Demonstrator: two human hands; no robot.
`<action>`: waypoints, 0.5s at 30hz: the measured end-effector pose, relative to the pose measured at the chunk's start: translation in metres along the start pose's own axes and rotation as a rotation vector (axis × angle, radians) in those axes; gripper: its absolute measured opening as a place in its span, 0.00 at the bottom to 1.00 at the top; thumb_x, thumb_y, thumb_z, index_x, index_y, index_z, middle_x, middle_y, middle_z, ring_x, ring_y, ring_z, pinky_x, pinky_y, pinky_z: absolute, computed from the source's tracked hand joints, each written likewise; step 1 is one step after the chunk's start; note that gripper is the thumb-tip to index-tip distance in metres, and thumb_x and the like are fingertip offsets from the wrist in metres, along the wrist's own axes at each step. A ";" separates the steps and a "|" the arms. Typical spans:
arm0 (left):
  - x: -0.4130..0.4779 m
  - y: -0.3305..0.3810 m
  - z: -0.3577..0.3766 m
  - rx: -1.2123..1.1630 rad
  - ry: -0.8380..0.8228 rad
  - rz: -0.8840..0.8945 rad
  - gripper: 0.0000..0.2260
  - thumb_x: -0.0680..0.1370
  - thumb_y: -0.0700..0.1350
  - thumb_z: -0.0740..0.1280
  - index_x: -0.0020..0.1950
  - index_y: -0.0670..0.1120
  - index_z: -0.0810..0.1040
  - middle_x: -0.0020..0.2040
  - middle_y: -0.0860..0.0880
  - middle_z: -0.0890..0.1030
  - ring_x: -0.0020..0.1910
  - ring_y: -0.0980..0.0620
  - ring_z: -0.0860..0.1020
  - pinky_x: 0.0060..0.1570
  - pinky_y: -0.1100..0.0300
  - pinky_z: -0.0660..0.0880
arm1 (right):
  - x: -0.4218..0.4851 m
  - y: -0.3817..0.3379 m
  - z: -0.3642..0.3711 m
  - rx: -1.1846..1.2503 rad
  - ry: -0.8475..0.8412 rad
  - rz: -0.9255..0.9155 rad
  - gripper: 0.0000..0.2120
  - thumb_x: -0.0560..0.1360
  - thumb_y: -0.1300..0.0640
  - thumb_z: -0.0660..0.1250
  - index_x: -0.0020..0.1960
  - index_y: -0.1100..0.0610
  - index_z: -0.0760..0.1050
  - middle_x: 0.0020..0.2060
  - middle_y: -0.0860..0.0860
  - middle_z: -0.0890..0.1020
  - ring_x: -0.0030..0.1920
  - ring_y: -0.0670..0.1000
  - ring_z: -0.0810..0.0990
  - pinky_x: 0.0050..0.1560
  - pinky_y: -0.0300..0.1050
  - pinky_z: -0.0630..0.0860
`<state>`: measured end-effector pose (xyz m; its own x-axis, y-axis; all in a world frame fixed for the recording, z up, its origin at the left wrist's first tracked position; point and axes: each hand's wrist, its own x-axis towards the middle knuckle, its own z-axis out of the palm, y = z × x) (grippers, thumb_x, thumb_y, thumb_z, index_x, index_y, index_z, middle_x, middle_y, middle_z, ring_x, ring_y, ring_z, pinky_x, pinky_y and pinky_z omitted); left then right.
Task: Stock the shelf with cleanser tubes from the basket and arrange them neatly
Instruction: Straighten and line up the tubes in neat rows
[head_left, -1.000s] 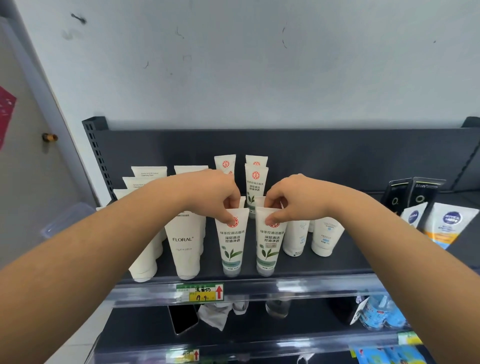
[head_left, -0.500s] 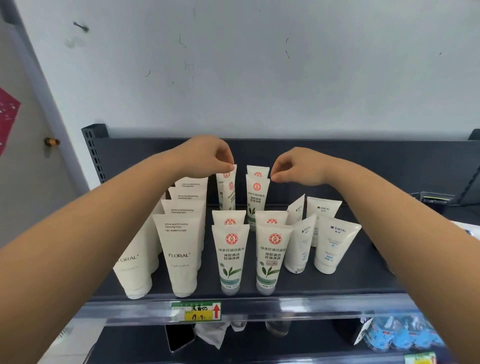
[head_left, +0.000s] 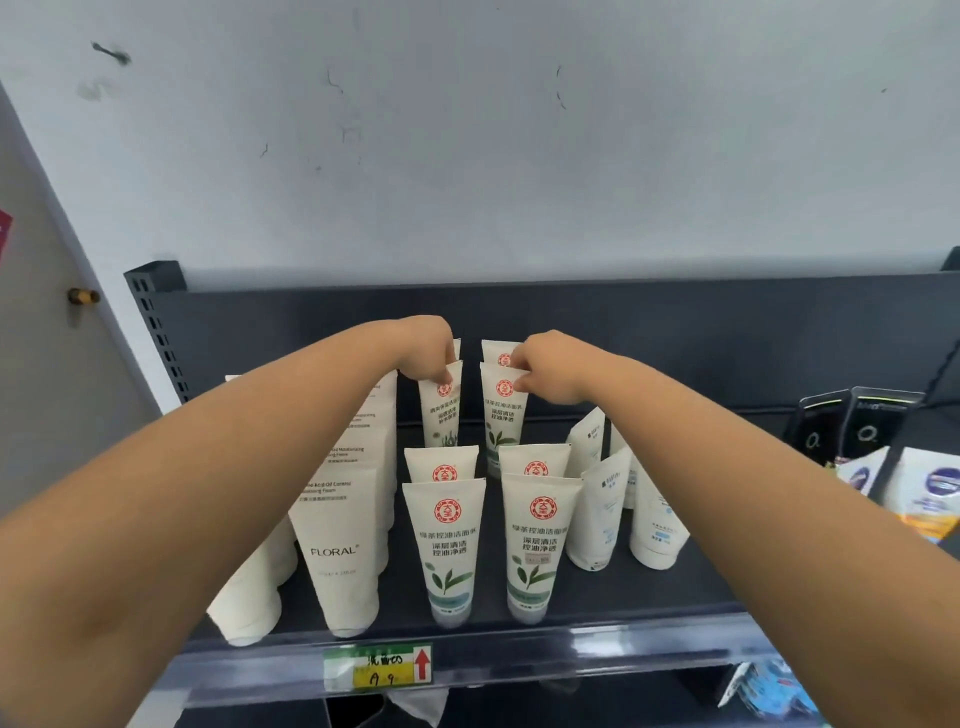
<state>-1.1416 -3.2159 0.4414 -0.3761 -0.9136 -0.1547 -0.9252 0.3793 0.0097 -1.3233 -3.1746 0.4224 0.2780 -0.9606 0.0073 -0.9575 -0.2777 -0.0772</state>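
Hands (head_left: 432, 356) reached back (now pinching rear tubes (head_left: 503, 415))

Bare shelf (head_left: 727, 587) right of small white tubes (head_left: 652, 525) — FLORAL tubes (head_left: 340, 551) crowd left.

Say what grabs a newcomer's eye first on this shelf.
Two bare arms reach into the shelf: the left hand pinches the rear left tube, the right hand the rear right tube. Nearer the front edge stand two green-leaf tubes, a tall FLORAL tube on their left.

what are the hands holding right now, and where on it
Each pinches a tube's top edge: left hand on the left row's third tube, right hand on the right row's third tube.
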 end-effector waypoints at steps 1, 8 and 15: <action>-0.001 0.000 -0.001 -0.003 -0.004 0.013 0.12 0.78 0.46 0.69 0.58 0.41 0.82 0.54 0.45 0.83 0.51 0.47 0.81 0.53 0.54 0.78 | -0.001 0.002 0.000 -0.006 0.009 -0.006 0.05 0.80 0.55 0.64 0.51 0.55 0.76 0.46 0.50 0.76 0.39 0.48 0.72 0.38 0.38 0.65; -0.022 0.001 -0.002 -0.081 -0.045 0.095 0.12 0.77 0.46 0.69 0.59 0.46 0.81 0.54 0.51 0.80 0.55 0.50 0.77 0.58 0.53 0.74 | -0.015 0.007 -0.004 -0.014 -0.045 -0.035 0.11 0.78 0.53 0.66 0.56 0.58 0.80 0.52 0.53 0.82 0.47 0.53 0.79 0.47 0.45 0.75; -0.034 0.011 0.001 -0.064 -0.062 0.145 0.12 0.78 0.46 0.67 0.61 0.45 0.81 0.55 0.50 0.82 0.53 0.51 0.79 0.56 0.56 0.75 | -0.029 0.000 -0.005 -0.014 -0.095 -0.068 0.12 0.79 0.52 0.66 0.58 0.56 0.80 0.49 0.49 0.81 0.47 0.50 0.78 0.49 0.44 0.74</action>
<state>-1.1390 -3.1800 0.4457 -0.5039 -0.8384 -0.2079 -0.8635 0.4944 0.0993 -1.3314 -3.1464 0.4274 0.3480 -0.9339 -0.0821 -0.9369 -0.3433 -0.0662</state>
